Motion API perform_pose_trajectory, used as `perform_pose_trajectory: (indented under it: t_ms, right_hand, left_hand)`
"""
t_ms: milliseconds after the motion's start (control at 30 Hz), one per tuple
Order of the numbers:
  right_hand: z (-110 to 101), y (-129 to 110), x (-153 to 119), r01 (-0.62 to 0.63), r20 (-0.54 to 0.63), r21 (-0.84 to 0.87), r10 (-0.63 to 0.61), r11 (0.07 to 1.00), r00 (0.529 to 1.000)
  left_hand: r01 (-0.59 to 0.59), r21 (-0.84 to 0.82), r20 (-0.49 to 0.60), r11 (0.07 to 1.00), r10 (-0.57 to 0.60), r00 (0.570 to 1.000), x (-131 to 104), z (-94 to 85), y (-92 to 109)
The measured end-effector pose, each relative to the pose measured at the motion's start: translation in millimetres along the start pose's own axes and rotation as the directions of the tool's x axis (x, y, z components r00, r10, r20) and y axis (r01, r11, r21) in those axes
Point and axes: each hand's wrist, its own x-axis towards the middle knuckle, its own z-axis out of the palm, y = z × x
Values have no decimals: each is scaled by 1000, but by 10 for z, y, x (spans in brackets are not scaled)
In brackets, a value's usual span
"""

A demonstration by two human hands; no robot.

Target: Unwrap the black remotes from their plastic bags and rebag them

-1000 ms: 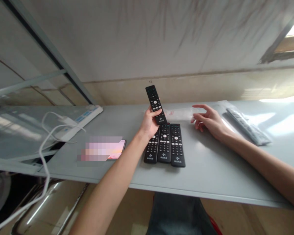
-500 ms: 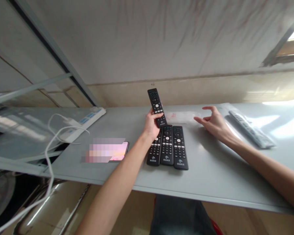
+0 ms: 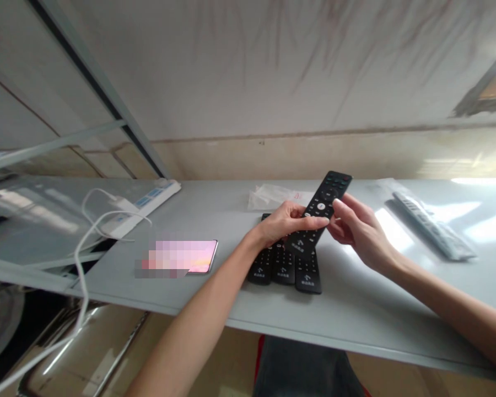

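Observation:
A black remote control (image 3: 321, 207) is held tilted above the table, its button side toward me and its top end leaning right. My left hand (image 3: 281, 223) is closed around its lower left part, thumb across the front. On the right edge, my right hand (image 3: 361, 231) pinches the same remote, with some fingertips hidden behind it. Beneath, three more black remotes lie side by side: a left one (image 3: 261, 270), a middle one (image 3: 284, 270) and a right one (image 3: 309, 278). Their upper parts are partly covered by my left hand and the held remote.
A clear plastic sleeve (image 3: 268, 197) lies flat behind my hands. Farther right rests a remote in plastic wrap (image 3: 432, 225). On the left are a phone (image 3: 204, 256) with a lit screen, a white power strip (image 3: 159, 196) and a white cable (image 3: 79, 259) hanging over the table edge.
My left hand has carried the remote right and tilted its top rightward. My right hand has come in from its raised, open pose and closed on the remote's right edge.

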Motion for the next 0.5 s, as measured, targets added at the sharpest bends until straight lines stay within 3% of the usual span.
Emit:
perform_pose_trajectory:
  t_ms: [200,333,400,500]
  right_hand:
    - [-156,16,130,-131,-62,193,146,972,987]
    - [-295,74,229,-336,30,164,335,928,942]
    - [-363,107,265,-372,59,85,368,924,928]
    - [-458,137,293,-374,121,-82,382,924,916]
  left_hand:
    - [-127,117,-206,985,149,967,105,49,-72]
    - [-166,342,-243,925,258,935,120,-2,-107]
    - [-161,528,-248,834,333,910,109,-30,-122]
    - [-133,769,-175,625,406,897,94,-67,-151]
